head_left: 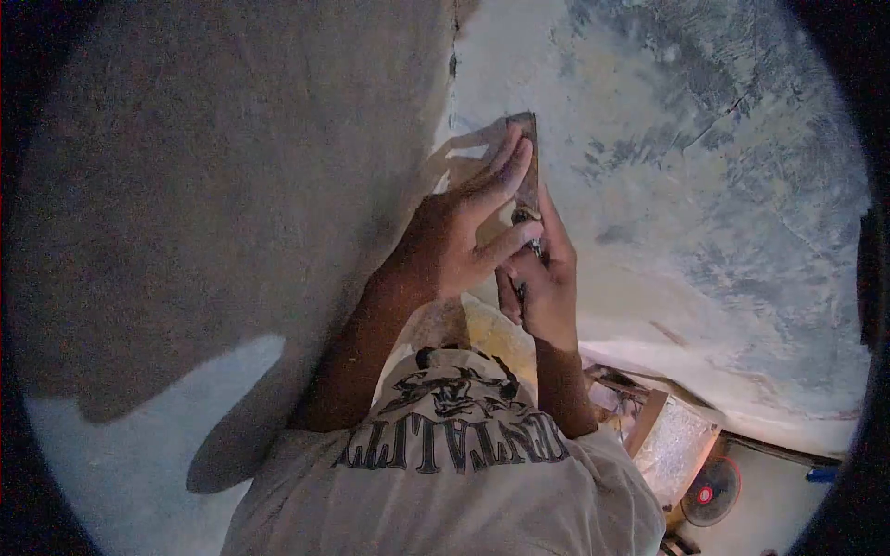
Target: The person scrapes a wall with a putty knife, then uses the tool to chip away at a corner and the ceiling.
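A shaded wall (pixel 213 185) fills the left side. Right of it, the left hand (pixel 454 236) has its grip unclenched, fingers extended along the blade of a putty knife (pixel 529 190). The knife points upward before the patchily coated wall (pixel 705 167), near the corner; edge contact is unclear. The right hand's (pixel 552 292) grip is wrapped around the handle. This looks like blade-steadying; a next stroke would call for even fingertip pressure.

The right hand (pixel 550 287) hides much of the scraper's lower end, the left hand (pixel 464 232) covers part of its blade (pixel 529 190), and the bottom edge cuts off the shirt (pixel 445 514).
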### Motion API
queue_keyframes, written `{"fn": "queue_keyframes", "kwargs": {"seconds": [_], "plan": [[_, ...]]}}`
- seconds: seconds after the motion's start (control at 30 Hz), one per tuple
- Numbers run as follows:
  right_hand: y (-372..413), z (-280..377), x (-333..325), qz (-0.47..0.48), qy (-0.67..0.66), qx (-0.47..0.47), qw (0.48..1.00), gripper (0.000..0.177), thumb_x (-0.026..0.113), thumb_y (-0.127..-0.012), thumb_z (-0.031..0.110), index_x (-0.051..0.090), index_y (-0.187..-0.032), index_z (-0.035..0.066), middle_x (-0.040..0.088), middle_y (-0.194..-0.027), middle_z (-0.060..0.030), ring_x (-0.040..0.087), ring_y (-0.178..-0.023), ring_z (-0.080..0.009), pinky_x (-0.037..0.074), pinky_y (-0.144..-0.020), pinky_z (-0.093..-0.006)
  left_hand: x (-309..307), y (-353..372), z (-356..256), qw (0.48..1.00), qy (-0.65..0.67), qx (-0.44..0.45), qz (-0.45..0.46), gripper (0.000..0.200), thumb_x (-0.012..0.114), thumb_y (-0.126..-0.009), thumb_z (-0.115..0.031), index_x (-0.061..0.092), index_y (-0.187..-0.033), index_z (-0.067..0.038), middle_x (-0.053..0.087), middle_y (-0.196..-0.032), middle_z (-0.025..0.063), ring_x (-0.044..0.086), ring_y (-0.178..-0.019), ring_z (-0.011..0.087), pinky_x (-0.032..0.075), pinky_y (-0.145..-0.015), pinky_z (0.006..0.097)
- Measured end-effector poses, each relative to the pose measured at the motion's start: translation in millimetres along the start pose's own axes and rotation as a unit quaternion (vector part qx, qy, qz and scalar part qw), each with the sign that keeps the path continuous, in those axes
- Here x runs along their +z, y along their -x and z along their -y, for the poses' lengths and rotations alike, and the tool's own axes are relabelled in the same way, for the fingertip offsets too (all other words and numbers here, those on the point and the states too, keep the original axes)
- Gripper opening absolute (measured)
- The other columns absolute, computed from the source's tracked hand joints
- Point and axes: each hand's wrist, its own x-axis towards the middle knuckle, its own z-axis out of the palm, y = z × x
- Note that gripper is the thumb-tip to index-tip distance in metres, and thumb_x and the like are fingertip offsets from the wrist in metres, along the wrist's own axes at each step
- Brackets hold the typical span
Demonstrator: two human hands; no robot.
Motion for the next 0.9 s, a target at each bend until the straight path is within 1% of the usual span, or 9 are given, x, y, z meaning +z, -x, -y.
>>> {"fn": "queue_keyframes", "kwargs": {"seconds": [0.13, 0.23, 0.33, 0.43, 0.57, 0.67, 0.7, 0.83, 0.9], "plan": [[-4.5, -4.2, 3.4, 0.007, 0.006, -0.028, 1.000, 0.075, 0.051, -0.082, -0.001, 0.032, -0.155, 0.008, 0.063, -0.092, -0.0025, 0.048, -0.052, -0.0053, 0.039, -0.045, -0.0211, -2.3, -0.9, 3.2, 1.000, 0.015, -0.009, -0.013, 0.076, 0.066, -0.093, -0.026, 0.027, -0.155, -0.008, 0.023, -0.162, 0.0155, 0.037, -0.142, 0.0351, 0.039, -0.111, 0.0423], [-1.6, 4.1, 1.9, 0.014, -0.030, -0.010, 0.999, 0.075, 0.050, -0.082, 0.000, 0.032, -0.155, 0.008, 0.062, -0.089, -0.0030, 0.047, -0.048, -0.0055, 0.037, -0.040, -0.0213, -4.8, -1.8, -2.9, 0.998, -0.053, -0.017, 0.018, 0.074, 0.065, -0.094, -0.027, 0.027, -0.155, -0.008, 0.022, -0.162, 0.0146, 0.037, -0.142, 0.0346, 0.039, -0.111, 0.0420], [-5.3, 8.3, 3.2, 0.028, -0.049, 0.007, 0.998, 0.075, 0.050, -0.082, 0.002, 0.032, -0.154, 0.009, 0.062, -0.089, -0.0037, 0.046, -0.046, -0.0051, 0.036, -0.038, -0.0210, -2.2, -2.6, 0.3, 1.000, 0.005, -0.027, -0.005, 0.072, 0.064, -0.095, -0.028, 0.028, -0.155, -0.008, 0.022, -0.162, 0.0136, 0.036, -0.142, 0.0346, 0.039, -0.111, 0.0413], [-4.4, 4.4, 0.6, 0.036, -0.045, 0.022, 0.998, 0.074, 0.050, -0.083, 0.003, 0.033, -0.154, 0.009, 0.062, -0.087, -0.0038, 0.046, -0.046, -0.0052, 0.036, -0.038, -0.0212, 1.1, -2.1, 3.2, 0.999, -0.040, -0.016, -0.008, 0.071, 0.063, -0.095, -0.026, 0.028, -0.155, -0.009, 0.020, -0.162, 0.0141, 0.035, -0.142, 0.0358, 0.040, -0.110, 0.0407], [-7.7, 13.9, -4.1, 0.045, -0.011, 0.013, 0.999, 0.074, 0.051, -0.083, 0.004, 0.033, -0.155, 0.010, 0.061, -0.082, -0.0029, 0.047, -0.048, -0.0056, 0.038, -0.041, -0.0212, 0.2, -1.6, 3.5, 1.000, -0.027, -0.005, -0.002, 0.071, 0.062, -0.096, -0.024, 0.027, -0.155, -0.008, 0.018, -0.163, 0.0160, 0.034, -0.143, 0.0374, 0.040, -0.110, 0.0406], [-24.7, -3.1, 13.6, 0.018, 0.000, -0.043, 0.999, 0.075, 0.052, -0.082, 0.005, 0.033, -0.154, 0.009, 0.061, -0.081, -0.0029, 0.048, -0.052, -0.0055, 0.038, -0.044, -0.0207, -4.6, -3.9, -0.9, 0.999, -0.044, -0.015, -0.024, 0.070, 0.060, -0.096, -0.023, 0.026, -0.155, -0.007, 0.018, -0.163, 0.0166, 0.033, -0.143, 0.0371, 0.038, -0.111, 0.0405], [-24.9, -14.3, 13.1, 0.014, 0.025, -0.070, 0.997, 0.075, 0.053, -0.082, 0.005, 0.033, -0.154, 0.009, 0.063, -0.086, -0.0029, 0.047, -0.054, -0.0049, 0.039, -0.046, -0.0206, -3.7, -0.9, -0.3, 0.999, -0.038, -0.020, -0.020, 0.070, 0.060, -0.096, -0.023, 0.025, -0.155, -0.006, 0.018, -0.163, 0.0167, 0.033, -0.144, 0.0367, 0.038, -0.112, 0.0406], [-9.1, -18.7, -1.7, 0.002, -0.041, -0.012, 0.999, 0.074, 0.053, -0.082, 0.004, 0.035, -0.153, 0.007, 0.064, -0.093, -0.0030, 0.051, -0.056, -0.0050, 0.041, -0.047, -0.0216, -0.8, -1.6, 5.2, 0.999, -0.037, 0.002, 0.026, 0.071, 0.060, -0.095, -0.021, 0.026, -0.155, -0.004, 0.019, -0.162, 0.0179, 0.030, -0.145, 0.0360, 0.033, -0.114, 0.0414], [-10.9, -26.0, 5.0, -0.014, -0.053, -0.030, 0.998, 0.073, 0.054, -0.082, 0.006, 0.036, -0.153, 0.008, 0.065, -0.095, -0.0040, 0.053, -0.058, -0.0053, 0.041, -0.047, -0.0210, -2.0, -2.1, 3.3, 1.000, -0.017, -0.004, 0.024, 0.069, 0.059, -0.095, -0.021, 0.027, -0.154, -0.004, 0.020, -0.162, 0.0185, 0.030, -0.145, 0.0360, 0.032, -0.115, 0.0419]]}}
